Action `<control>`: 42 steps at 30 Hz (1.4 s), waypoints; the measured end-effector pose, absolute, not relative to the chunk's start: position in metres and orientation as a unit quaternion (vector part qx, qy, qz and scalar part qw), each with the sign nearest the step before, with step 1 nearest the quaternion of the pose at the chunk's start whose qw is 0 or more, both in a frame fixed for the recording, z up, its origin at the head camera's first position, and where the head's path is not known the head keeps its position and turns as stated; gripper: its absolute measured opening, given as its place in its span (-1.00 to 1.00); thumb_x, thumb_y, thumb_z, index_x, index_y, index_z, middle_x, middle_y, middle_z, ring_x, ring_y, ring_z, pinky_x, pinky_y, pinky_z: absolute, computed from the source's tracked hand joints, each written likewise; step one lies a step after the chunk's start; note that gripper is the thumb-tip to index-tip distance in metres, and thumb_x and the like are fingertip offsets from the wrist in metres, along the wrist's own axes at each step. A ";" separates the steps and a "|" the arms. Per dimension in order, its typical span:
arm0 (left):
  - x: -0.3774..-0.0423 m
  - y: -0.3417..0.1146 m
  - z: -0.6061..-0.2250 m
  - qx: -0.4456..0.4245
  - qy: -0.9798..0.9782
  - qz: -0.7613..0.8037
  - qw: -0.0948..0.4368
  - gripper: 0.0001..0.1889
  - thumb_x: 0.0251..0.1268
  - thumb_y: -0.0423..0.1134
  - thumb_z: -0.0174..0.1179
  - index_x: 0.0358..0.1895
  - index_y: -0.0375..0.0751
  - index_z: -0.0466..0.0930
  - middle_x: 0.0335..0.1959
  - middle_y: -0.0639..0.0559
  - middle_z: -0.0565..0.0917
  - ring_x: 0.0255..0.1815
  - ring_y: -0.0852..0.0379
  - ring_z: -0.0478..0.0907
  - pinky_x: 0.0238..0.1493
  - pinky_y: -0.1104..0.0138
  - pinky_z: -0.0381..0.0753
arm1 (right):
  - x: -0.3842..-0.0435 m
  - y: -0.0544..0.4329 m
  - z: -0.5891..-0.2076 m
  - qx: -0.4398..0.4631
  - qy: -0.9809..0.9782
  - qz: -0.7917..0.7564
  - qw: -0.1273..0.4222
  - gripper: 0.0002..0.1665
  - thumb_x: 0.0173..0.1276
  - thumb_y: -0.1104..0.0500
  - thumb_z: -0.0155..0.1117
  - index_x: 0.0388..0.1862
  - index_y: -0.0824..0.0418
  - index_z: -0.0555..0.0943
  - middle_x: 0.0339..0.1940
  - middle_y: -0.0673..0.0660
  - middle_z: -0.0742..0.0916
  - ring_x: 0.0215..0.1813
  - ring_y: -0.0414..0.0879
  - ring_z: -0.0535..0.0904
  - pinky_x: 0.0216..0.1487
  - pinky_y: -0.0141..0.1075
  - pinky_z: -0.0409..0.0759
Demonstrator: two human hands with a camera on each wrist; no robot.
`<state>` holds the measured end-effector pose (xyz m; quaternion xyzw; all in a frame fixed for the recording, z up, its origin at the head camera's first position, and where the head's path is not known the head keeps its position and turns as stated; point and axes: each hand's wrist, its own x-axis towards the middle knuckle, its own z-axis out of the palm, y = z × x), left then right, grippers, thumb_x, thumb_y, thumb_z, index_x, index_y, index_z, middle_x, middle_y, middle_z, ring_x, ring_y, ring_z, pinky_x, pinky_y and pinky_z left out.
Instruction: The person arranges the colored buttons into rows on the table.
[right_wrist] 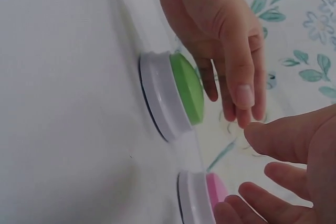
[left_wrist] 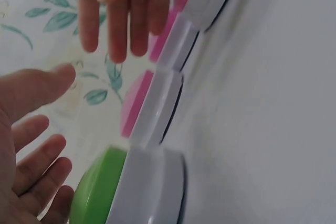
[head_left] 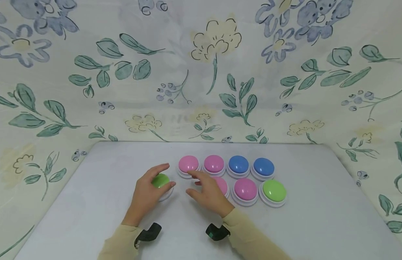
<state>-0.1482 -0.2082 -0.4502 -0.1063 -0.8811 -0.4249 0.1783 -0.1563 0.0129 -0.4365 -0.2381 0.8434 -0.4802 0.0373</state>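
Observation:
My left hand [head_left: 148, 193] hovers over and beside a green push button [head_left: 161, 180] with a white round base, at the left of the group. Its thumb and fingers are spread, apart from the green dome [left_wrist: 97, 190] in the left wrist view. My right hand [head_left: 210, 193] hangs above the table, fingers extended, partly hiding a pink push button [head_left: 222, 185] in the front row. Neither hand holds anything. Seen from the right wrist, the left hand [right_wrist: 223, 40] is beyond the green button [right_wrist: 188, 88], and the right hand [right_wrist: 291, 171] is at lower right.
Behind stand two pink buttons [head_left: 189, 164] and two blue buttons [head_left: 238, 165] in a row. Another pink button [head_left: 245, 189] and a green button [head_left: 274, 190] sit at front right. They rest on a white table [head_left: 318, 224], with a flower-patterned cloth [head_left: 201, 104] behind.

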 end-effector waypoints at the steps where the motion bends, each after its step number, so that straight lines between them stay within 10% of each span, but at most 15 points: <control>1: -0.148 -0.212 -0.450 -0.107 -0.883 -0.423 0.173 -0.38 0.07 -0.30 0.53 0.27 -0.19 0.57 0.27 -0.12 0.60 0.31 -0.20 0.49 0.31 -0.13 0.47 | -0.156 0.011 -0.438 -0.238 0.841 -0.484 0.038 -0.34 0.37 0.25 0.36 0.43 0.27 0.42 0.33 0.18 0.58 0.32 0.08 0.52 0.27 -0.09 0.59; 22: -0.151 -0.272 -0.455 -0.121 -0.886 -0.445 0.040 -0.32 0.19 -0.10 0.46 0.39 -0.12 0.47 0.35 -0.11 0.53 0.34 -0.22 0.44 0.32 -0.12 0.45 | -0.153 -0.033 -0.451 -0.229 0.812 -0.535 0.050 -0.39 0.40 0.22 0.32 0.41 0.23 0.45 0.37 0.16 0.56 0.35 0.07 0.50 0.29 -0.24 0.56; 30: -0.152 -0.282 -0.461 -0.147 -0.873 -0.463 0.050 -0.32 0.22 -0.20 0.45 0.40 -0.25 0.43 0.31 -0.10 0.57 0.32 0.31 0.42 0.24 0.58 0.41 | -0.153 -0.041 -0.453 -0.218 0.806 -0.548 0.053 -0.39 0.39 0.23 0.33 0.40 0.23 0.46 0.37 0.15 0.57 0.37 0.07 0.49 0.30 -0.24 0.55; 42: -0.150 -0.289 -0.465 -0.171 -0.860 -0.479 0.027 -0.35 0.27 -0.32 0.38 0.42 -0.32 0.39 0.32 -0.13 0.56 0.29 0.56 0.34 0.26 0.60 0.38 | -0.152 -0.054 -0.460 -0.204 0.810 -0.546 0.066 -0.35 0.33 0.24 0.40 0.39 0.24 0.47 0.33 0.13 0.59 0.34 -0.02 0.50 0.30 -0.37 0.51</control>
